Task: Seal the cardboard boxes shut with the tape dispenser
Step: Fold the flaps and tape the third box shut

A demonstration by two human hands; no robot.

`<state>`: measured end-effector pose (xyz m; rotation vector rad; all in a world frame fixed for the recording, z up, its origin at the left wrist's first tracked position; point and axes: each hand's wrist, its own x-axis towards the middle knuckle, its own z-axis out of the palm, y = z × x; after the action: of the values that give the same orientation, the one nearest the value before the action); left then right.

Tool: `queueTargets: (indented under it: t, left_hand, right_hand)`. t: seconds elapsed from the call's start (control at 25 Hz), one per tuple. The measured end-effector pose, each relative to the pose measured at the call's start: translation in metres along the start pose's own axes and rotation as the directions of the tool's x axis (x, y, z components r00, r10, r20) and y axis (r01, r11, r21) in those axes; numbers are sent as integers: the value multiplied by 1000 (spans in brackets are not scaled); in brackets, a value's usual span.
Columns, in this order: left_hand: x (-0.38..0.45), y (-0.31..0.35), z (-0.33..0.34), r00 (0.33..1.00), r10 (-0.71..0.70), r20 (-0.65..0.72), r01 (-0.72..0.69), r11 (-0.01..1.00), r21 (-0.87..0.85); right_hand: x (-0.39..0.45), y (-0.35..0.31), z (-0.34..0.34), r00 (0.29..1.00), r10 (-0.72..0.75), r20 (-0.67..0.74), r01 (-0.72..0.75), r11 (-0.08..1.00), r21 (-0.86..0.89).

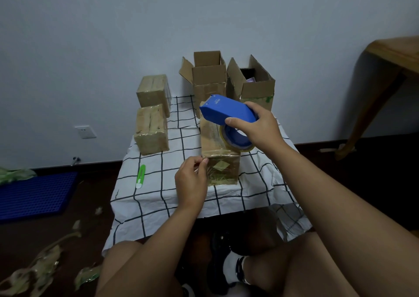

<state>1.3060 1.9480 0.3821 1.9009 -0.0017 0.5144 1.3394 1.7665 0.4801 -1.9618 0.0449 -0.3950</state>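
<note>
**Operator A:** On the bench (145,208), under a white cloth with a black grid, we have the box in work (218,158) standing at the centre. Our right hand (260,126) grips the blue tape dispenser (229,113) just above the box top, fingers wrapped round its body. Our left hand (191,181) pinches at the near upper corner of the box, fingers curled; we judge it holds the loose tape end down there, though the film is too clear to confirm.

**Operator B:** Step in hand, then: laying a strip over this box. What does the next move call for?

**Operator A:** We judge it calls for steady anchoring by the left hand while the right draws the dispenser away along the top seam, keeping the tape taut and low, then cutting at the far edge.

**Operator B:** Materials?

**Operator A:** Box: brown corrugated cardboard, rectangular, already glossy with wrinkled clear film. Dispenser: smooth hard plastic, wedge-shaped, with a round roll (237,139) of yellowish transparent tape beneath.

**Operator B:** Remaining work?

**Operator A:** Two taped boxes (152,128) stand at left. Two open boxes (209,79) stand at the rear, flaps up, not yet sealed. A green utility knife (140,176) lies near the left hand.
</note>
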Motion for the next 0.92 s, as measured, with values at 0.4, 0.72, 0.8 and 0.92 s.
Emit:
queueTargets:
  t: [0.4, 0.72, 0.8, 0.92]
  left_hand:
    - [-3, 3, 0, 995, -95, -34, 93, 994, -53]
    - [0, 1, 1, 998, 61, -20, -58, 991, 124]
    - [0, 0, 2, 997, 71, -6, -69, 983, 168]
    - [-2, 4, -1, 997, 70, 44, -79, 968, 237]
  right_hand:
    - [2, 3, 2, 1000, 9, 4, -8, 1000, -16]
    - [6, 5, 3, 1000, -5, 10, 5, 999, -36]
    - [7, 5, 5, 1000, -7, 18, 7, 999, -50]
    - [7, 5, 5, 1000, -4, 23, 5, 999, -46]
